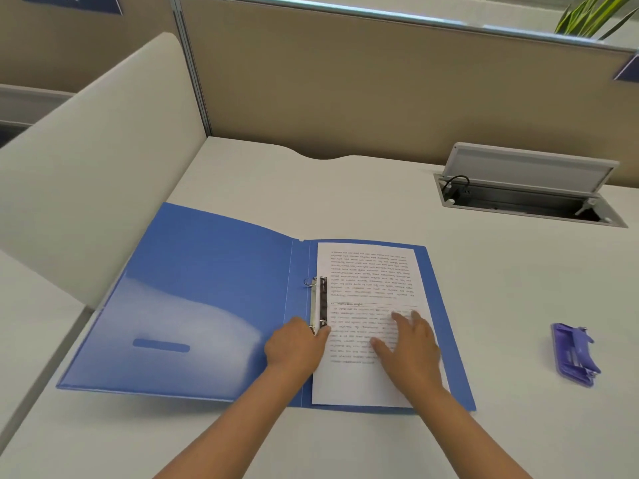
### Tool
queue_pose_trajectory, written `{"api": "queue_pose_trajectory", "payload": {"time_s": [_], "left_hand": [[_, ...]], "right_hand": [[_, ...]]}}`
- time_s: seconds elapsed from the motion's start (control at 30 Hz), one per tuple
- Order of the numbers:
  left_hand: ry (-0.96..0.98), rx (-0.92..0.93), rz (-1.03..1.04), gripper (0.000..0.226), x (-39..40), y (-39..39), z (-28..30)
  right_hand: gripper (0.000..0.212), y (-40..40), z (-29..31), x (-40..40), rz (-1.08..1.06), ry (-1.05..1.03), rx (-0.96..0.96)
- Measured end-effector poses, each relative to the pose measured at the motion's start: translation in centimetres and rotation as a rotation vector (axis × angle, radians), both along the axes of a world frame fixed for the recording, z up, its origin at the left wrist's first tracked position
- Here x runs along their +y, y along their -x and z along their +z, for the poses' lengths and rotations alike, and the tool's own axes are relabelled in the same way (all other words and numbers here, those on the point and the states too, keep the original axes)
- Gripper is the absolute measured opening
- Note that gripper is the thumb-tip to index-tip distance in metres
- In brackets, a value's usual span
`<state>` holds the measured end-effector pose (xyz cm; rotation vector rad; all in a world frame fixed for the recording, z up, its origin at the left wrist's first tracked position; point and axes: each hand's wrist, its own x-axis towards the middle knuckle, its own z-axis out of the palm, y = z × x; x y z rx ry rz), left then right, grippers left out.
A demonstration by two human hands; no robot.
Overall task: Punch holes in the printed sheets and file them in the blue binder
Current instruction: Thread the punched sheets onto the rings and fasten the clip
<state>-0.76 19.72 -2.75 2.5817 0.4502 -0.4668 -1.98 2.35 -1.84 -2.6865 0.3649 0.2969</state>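
The white printed sheets [370, 305] already lie in the open blue plastic binder [207, 299], the flat right hand [408, 344] pressing them while the left hand [297, 344] fingers the metal ring clasp [320, 302], seemingly unclosed, purple hole punch [574, 354] aside.

The printed sheet [370, 305] under the right hand [411, 347] carries lines of small type, too blurred to read; no other lettering is legible.
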Motion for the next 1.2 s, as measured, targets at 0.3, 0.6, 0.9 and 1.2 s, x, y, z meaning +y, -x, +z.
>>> {"api": "queue_pose_trajectory", "payload": {"time_s": [0.3,0.6,0.9,1.2], "left_hand": [[-0.014,-0.033,0.048,0.024,-0.9,1.8,0.0],[-0.245,-0.072,-0.009,0.028,-3.8,3.0,0.3],[0.012,-0.188,0.355,0.048,-3.2,1.6,0.3],[-0.112,-0.093,0.253,0.056,-3.8,-0.1,0.4]], "right_hand": [[0.065,-0.3,-0.3,-5.2,-0.093,-0.033,0.062],[0.048,-1.2,0.7,-6.9,0.154,0.067,0.108],[0.045,-1.0,0.4,-8.2,0.280,0.109,0.049],[0.042,-1.5,0.1,-8.5,0.319,0.132,0.037]]}}
